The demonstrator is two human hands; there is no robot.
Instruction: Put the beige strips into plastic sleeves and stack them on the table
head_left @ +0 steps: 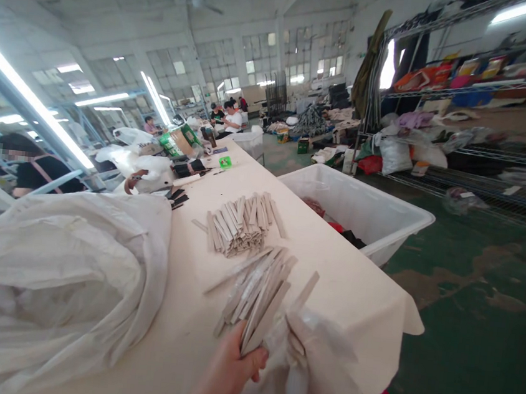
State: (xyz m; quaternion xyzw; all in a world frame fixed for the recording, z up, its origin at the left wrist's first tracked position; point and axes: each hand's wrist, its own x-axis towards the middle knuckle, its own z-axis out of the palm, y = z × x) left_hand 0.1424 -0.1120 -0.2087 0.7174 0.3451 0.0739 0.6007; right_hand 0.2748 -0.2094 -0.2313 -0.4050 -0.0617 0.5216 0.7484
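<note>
My left hand (231, 360), bare, is wrapped round the near end of a bundle of beige-grey strips (258, 287); the bundle fans out over the table. My right hand (322, 353) wears a white glove and is closed, pinching a single strip (307, 289). One end of that strip points up and away, and a pale length hangs below the gloved fingers. Motion blurs the right hand somewhat. Just beyond the bundle lies a heaped pile of similar strips (241, 223). Whether the strips are cloth or another flat material, I cannot tell.
A large whitish cloth sack (146, 235) slumps on the left of the cream-covered table (185, 314). Beside the table's right edge stands a white plastic tub (383, 216) with dark and red items inside. Wire shelving (475, 144) is at the right. Several people sit farther back.
</note>
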